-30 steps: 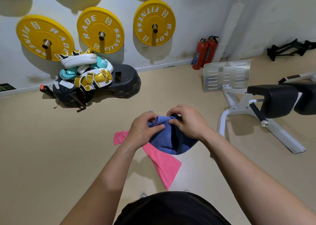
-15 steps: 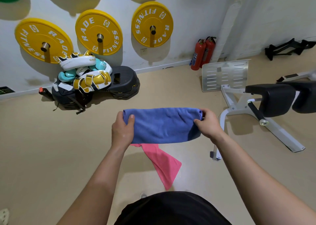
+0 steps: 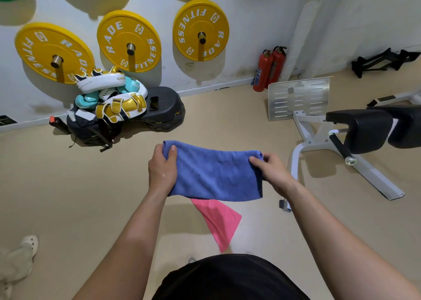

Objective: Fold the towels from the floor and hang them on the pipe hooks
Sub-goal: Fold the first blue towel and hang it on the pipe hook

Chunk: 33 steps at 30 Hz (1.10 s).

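Note:
A blue towel [image 3: 216,174] hangs stretched between my hands above the floor, folded into a wide band. My left hand [image 3: 161,169] grips its left top corner, thumb over the front. My right hand [image 3: 271,172] pinches its right top corner. Below it a pink towel [image 3: 222,222] lies on the beige floor, its upper part hidden behind the blue one. No pipe hooks are in view.
Yellow weight plates [image 3: 129,39] hang on the white wall. A pile of boxing pads and black bags [image 3: 109,103] sits below them. Two red fire extinguishers [image 3: 270,68] stand by the wall. A white-framed bench [image 3: 355,135] is at right. Another person's sandalled foot [image 3: 28,246] shows lower left.
My hands were together bunching the blue towel; they have pulled apart and spread it flat. Since half a second ago the towel hangs a little longer and lower.

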{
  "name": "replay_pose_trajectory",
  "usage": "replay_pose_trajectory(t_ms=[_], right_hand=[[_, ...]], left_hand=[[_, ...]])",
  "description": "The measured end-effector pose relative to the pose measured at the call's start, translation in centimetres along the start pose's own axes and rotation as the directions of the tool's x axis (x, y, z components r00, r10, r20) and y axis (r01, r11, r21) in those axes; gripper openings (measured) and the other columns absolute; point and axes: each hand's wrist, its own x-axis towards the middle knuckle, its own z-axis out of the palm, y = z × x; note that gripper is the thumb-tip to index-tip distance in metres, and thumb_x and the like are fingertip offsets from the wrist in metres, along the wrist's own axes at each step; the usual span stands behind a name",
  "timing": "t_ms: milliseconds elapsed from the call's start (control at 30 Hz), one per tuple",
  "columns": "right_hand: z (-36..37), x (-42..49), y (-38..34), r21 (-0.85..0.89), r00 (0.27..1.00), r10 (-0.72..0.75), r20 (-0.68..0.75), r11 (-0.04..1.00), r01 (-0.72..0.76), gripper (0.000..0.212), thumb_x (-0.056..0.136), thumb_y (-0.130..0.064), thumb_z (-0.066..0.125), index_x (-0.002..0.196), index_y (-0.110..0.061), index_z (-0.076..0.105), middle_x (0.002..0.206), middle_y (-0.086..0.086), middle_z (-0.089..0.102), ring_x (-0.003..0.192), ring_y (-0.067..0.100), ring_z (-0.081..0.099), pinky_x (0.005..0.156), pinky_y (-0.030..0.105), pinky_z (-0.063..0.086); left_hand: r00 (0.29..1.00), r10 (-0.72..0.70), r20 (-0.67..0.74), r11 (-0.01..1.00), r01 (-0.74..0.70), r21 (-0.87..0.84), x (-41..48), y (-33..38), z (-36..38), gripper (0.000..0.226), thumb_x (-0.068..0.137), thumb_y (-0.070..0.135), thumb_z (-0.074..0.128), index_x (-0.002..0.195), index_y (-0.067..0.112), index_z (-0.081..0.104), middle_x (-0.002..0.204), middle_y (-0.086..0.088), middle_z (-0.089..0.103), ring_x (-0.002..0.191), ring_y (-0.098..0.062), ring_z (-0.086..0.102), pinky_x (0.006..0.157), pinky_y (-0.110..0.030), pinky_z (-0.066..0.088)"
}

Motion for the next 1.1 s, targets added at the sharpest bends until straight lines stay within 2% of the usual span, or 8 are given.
replay_pose_trajectory(t_ms=[167, 267, 433, 533, 633, 800, 867, 1100], right_hand=[[-0.2, 0.2, 0.2, 0.025, 0.984, -0.098, -0.148, 0.994, 0.103, 0.034, 0.098, -0.034, 0.054, 0.083, -0.007, 0.066, 0.065, -0.008, 0.056, 0.064, 0.013, 0.047, 0.068, 0.036, 0.043], [-0.2, 0.1, 0.0, 0.024, 0.97, -0.113, -0.217, 0.992, 0.121, 0.031, 0.101, -0.034, 0.047, 0.083, -0.016, 0.066, 0.07, -0.008, 0.059, 0.068, 0.014, 0.049, 0.068, 0.033, 0.042], [0.9, -0.6, -0.3, -0.154, 0.922, -0.198, -0.333, 0.976, 0.154, 0.026, 0.101, -0.037, 0.043, 0.086, -0.023, 0.058, 0.073, -0.008, 0.059, 0.067, 0.012, 0.053, 0.062, 0.03, 0.039], [2.5, -0.7, -0.5, -0.206, 0.928, -0.227, -0.297, 0.964, 0.17, 0.027, 0.098, -0.033, 0.053, 0.074, -0.022, 0.056, 0.06, -0.009, 0.053, 0.056, 0.01, 0.046, 0.058, 0.031, 0.035], [4.4, -0.9, -0.9, -0.19, 0.962, -0.212, -0.17, 0.965, 0.179, 0.02, 0.093, -0.029, 0.059, 0.078, -0.018, 0.066, 0.061, -0.004, 0.062, 0.056, 0.018, 0.057, 0.06, 0.041, 0.053], [6.4, -1.5, -1.6, -0.046, 0.978, -0.205, -0.028, 0.978, 0.203, 0.012, 0.085, -0.03, 0.063, 0.092, -0.027, 0.073, 0.081, 0.003, 0.071, 0.07, 0.029, 0.072, 0.063, 0.052, 0.061], [6.5, -1.6, -1.8, -0.04, 0.977, -0.211, -0.023, 0.977, 0.21, 0.019, 0.08, -0.037, 0.064, 0.095, -0.029, 0.072, 0.08, -0.002, 0.068, 0.071, 0.026, 0.073, 0.066, 0.051, 0.061], [6.5, -2.4, -2.4, 0.013, 0.979, -0.198, -0.042, 0.98, 0.199, 0.01, 0.086, -0.02, 0.071, 0.097, -0.02, 0.07, 0.075, -0.002, 0.062, 0.068, 0.03, 0.073, 0.062, 0.053, 0.061]], left_hand=[[0.997, -0.06, -0.05, 0.998, 0.06, 0.014, 0.5, -0.2, 0.2, 0.038, 0.105, 0.041, 0.035, 0.08, 0.012, 0.041, 0.076, -0.002, 0.051, 0.067, -0.018, 0.045, 0.061, -0.035, 0.038], [0.99, -0.119, -0.079, 0.993, 0.118, -0.01, 0.9, -0.8, 0.2, 0.039, 0.105, 0.039, 0.035, 0.085, 0.006, 0.045, 0.078, -0.004, 0.051, 0.07, -0.021, 0.046, 0.064, -0.037, 0.038], [0.992, -0.113, -0.06, 0.993, 0.111, -0.034, 0.2, -0.9, 1.1, 0.036, 0.102, 0.037, 0.042, 0.077, 0.011, 0.04, 0.07, -0.001, 0.046, 0.063, -0.02, 0.04, 0.059, -0.036, 0.034], [0.999, -0.037, 0.018, 0.998, 0.038, -0.041, -1.2, -0.3, 2.8, 0.03, 0.1, 0.033, 0.051, 0.079, 0.011, 0.048, 0.069, -0.001, 0.05, 0.061, -0.016, 0.044, 0.056, -0.026, 0.036], [0.992, 0.014, 0.128, 0.999, -0.008, -0.046, -2.6, 0.2, 4.9, 0.022, 0.098, 0.029, 0.057, 0.087, 0.01, 0.057, 0.072, -0.002, 0.057, 0.061, -0.011, 0.048, 0.054, -0.016, 0.038], [0.968, 0.1, 0.232, 0.992, -0.081, -0.093, -4.4, 1.1, 7.1, 0.019, 0.097, 0.026, 0.061, 0.084, 0.013, 0.062, 0.064, 0.0, 0.057, 0.055, -0.007, 0.046, 0.05, -0.017, 0.036], [0.968, 0.1, 0.232, 0.991, -0.077, -0.106, -4.6, 1.5, 7.2, 0.018, 0.097, 0.026, 0.061, 0.083, 0.016, 0.062, 0.059, 0.009, 0.052, 0.049, -0.002, 0.045, 0.048, -0.014, 0.034], [0.974, 0.136, 0.184, 0.991, -0.13, -0.044, -4.0, 1.2, 6.7, 0.026, 0.095, 0.03, 0.062, 0.069, 0.028, 0.058, 0.059, 0.009, 0.051, 0.055, -0.006, 0.043, 0.053, -0.024, 0.032]])
